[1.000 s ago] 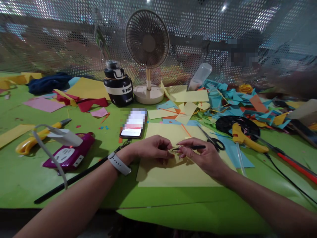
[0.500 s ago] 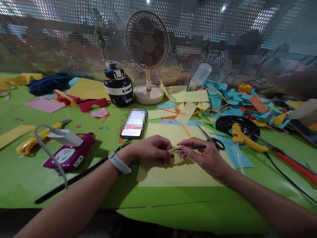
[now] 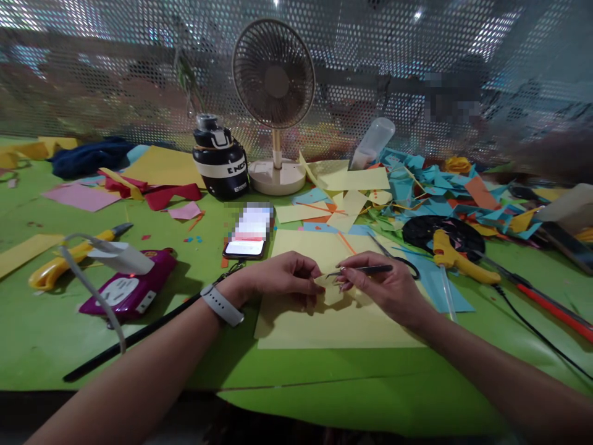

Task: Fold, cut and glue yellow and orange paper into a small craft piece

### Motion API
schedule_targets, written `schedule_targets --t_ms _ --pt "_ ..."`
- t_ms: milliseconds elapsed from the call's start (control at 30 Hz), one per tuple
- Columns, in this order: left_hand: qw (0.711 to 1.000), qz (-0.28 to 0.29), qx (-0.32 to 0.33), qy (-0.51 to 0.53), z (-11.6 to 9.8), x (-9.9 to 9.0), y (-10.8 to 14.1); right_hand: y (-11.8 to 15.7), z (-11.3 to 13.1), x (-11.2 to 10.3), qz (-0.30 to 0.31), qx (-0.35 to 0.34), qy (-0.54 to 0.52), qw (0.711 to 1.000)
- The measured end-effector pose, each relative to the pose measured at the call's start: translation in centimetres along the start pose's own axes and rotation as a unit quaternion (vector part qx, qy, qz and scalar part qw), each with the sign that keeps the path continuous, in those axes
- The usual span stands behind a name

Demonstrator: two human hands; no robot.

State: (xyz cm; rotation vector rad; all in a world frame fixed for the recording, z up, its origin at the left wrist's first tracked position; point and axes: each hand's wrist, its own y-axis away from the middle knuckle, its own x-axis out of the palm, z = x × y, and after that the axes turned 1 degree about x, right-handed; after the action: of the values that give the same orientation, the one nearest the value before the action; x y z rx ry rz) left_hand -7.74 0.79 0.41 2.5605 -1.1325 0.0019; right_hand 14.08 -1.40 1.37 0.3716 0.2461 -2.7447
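Pinching paper, mid-frame: left hand (image 3: 296, 277) has thumb and fingers closed on what looks like a small yellow piece (image 3: 330, 283), held just above the yellow sheet (image 3: 301, 329). Right hand (image 3: 382, 285) grips slim black tweezers (image 3: 372, 271) like a pen, points aimed left at the piece. Whether the points nip it or only rest against it, cannot tell.

Handling, as judged: piece is thin paper, near weightless, bendy, easy to crease or tear, not slippery. Best hold is a light fingertip pinch at one edge, other edge left free for the tweezers. Tweezers look light and stiff; take them at mid-shank, away from the fine points.

Hard to see: the piece's outline, as it blends with the same-coloured sheet below and the left fingertips cover part of it. Left hand's lower fingers are curled under, in shadow. Scissors (image 3: 407, 261), right of centre, are partly behind the right hand. Phone (image 3: 248, 233), centre, has its screen partly pixelated. Both forearms run off the bottom corners. Background behind the mesh (image 3: 352, 37) at top is blurred.
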Motion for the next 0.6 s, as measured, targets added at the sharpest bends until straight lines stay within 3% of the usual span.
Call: schedule_targets --t_ms 300,600 --pt "1.0 0.0 0.005 0.008 0.17 -0.24 0.01 -0.01 -0.21 -0.39 0.033 0.012 0.025 0.999" --pt "0.996 0.025 0.009 0.085 0.75 -0.58 -0.24 0.07 -0.17 -0.5 0.029 0.047 0.004 0.998"
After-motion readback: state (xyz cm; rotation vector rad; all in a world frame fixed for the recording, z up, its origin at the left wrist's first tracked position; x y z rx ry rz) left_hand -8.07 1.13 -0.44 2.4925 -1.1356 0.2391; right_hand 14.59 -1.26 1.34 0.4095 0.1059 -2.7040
